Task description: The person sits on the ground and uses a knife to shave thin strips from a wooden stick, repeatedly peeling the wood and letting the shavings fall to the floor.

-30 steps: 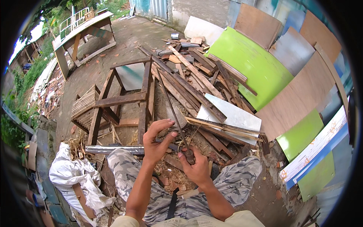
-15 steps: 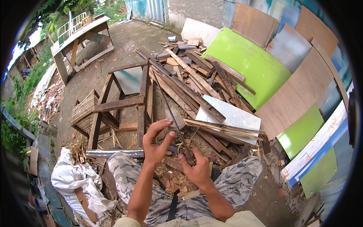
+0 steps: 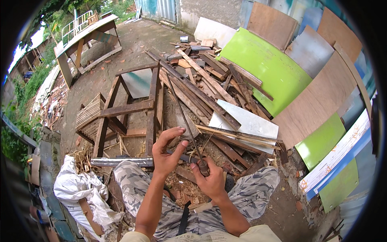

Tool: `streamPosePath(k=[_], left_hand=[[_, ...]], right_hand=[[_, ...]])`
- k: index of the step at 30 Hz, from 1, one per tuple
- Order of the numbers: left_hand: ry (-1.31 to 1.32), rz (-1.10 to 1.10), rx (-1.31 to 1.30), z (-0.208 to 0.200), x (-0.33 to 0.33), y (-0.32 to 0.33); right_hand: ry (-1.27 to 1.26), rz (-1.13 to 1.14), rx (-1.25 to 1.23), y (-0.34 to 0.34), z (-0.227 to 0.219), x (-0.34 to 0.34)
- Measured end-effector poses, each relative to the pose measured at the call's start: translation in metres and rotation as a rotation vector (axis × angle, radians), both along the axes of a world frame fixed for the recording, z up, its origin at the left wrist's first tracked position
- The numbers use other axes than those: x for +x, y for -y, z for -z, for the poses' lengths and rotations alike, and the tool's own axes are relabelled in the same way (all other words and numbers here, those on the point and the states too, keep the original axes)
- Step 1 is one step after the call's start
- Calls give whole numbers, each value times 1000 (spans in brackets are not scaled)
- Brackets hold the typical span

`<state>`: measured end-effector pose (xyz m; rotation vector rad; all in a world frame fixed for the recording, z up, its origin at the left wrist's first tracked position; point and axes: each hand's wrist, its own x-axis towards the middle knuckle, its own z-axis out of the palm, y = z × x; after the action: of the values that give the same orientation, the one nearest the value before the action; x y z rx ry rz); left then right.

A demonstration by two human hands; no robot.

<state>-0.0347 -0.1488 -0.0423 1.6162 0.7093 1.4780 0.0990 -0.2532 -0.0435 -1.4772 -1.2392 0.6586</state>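
My right hand (image 3: 210, 180) grips the near end of a long thin tool (image 3: 195, 147), which slants forward and leftward; my left hand (image 3: 163, 156), thumb and fingers parted, hangs just beside it.

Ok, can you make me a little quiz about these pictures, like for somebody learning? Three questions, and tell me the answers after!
1. Which hand grips the brown handle of the long thin tool?

2. True or false: the big lime-green panel is to the right of the dark wooden frame.

3. Which pattern is on the person's trousers?
A) Stripes
B) Polka dots
C) Camouflage

Key:
1. The right hand; the left hand is beside the tool with its thumb and fingers apart.
2. True.
3. C.
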Motion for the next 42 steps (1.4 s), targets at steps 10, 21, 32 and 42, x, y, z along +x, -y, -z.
streamPosePath(k=[10, 21, 32, 42], left_hand=[[27, -13, 11, 1, 0, 0], [60, -25, 4, 4, 4, 1], [37, -14, -22, 4, 3, 2], [-1, -48, 1, 3, 4, 0]], right_hand=[[-2, -24, -7, 1, -3, -1], [-76, -16, -20, -2, -10, -5], [-2, -34, -25, -1, -10, -3], [6, -44, -90, -5, -8, -3]])
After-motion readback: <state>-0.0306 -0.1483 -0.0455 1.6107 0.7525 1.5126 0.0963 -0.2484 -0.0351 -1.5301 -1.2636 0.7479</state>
